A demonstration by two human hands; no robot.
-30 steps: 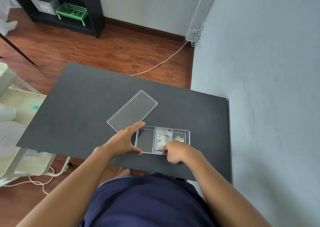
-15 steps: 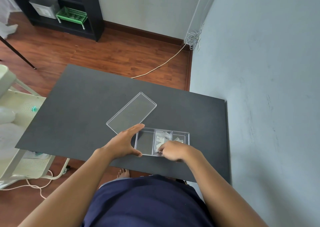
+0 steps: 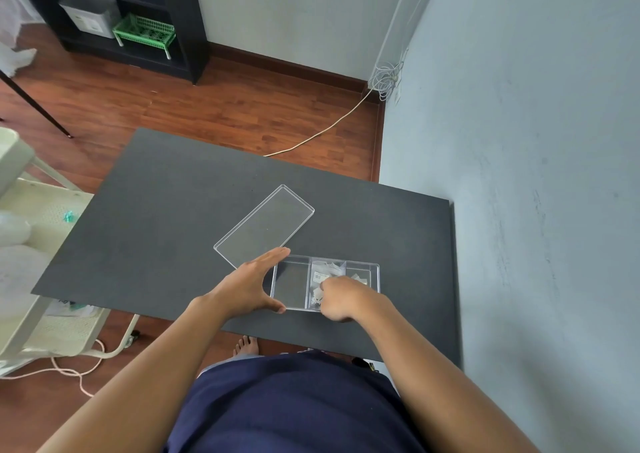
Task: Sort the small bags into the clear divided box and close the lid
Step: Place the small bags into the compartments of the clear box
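Observation:
A clear divided box (image 3: 291, 284) with three compartments lies on the black table (image 3: 166, 224) near its front edge. Its left compartment holds nothing. Small bags (image 3: 323, 272) lie in the middle compartment, and another small bag (image 3: 360, 277) shows in the right one. My left hand (image 3: 251, 284) brackets the box's left end, fingers apart, thumb at the near corner. My right hand (image 3: 343, 298) reaches into the middle compartment with fingers curled on a small bag; the hand hides part of that bag. The clear lid (image 3: 265, 226) lies flat on the table behind the box, turned at an angle.
A grey wall (image 3: 519, 175) runs along the table's right side. A cream cart (image 3: 38, 279) stands at the left of the table. A black shelf unit (image 3: 138, 9) with a green basket (image 3: 143, 33) stands at the back on the wooden floor. A cable (image 3: 322, 130) crosses the floor.
My right hand has moved from the box's near rim further in over the middle compartment. My left hand has stayed at the box's left end. The lid has not moved.

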